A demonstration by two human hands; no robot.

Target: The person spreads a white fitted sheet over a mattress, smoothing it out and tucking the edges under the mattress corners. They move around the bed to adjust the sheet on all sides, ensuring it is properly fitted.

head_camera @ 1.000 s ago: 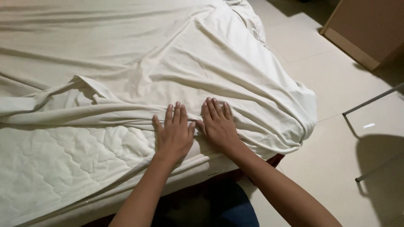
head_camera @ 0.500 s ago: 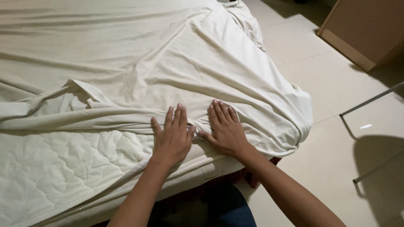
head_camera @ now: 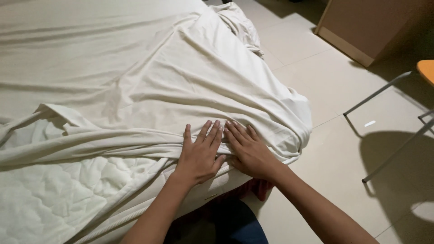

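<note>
Hands closer together than before, left hand (head_camera: 199, 156) and right hand (head_camera: 250, 151) fingers flat, released, on sheet (head_camera: 181, 86)

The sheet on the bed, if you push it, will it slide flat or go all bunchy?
Probably bunchy: the cream sheet already lies in soft folds where the left hand and right hand press flat on it. It looks thin and floppy, likely light. It may drag over the quilted mattress rather than glide.

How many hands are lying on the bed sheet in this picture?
2. The left hand lies flat, fingers spread, on the bunched edge of the cream sheet. The right hand lies flat beside it, nearer the mattress corner, their fingertips close together. No other hand is visible.
</note>
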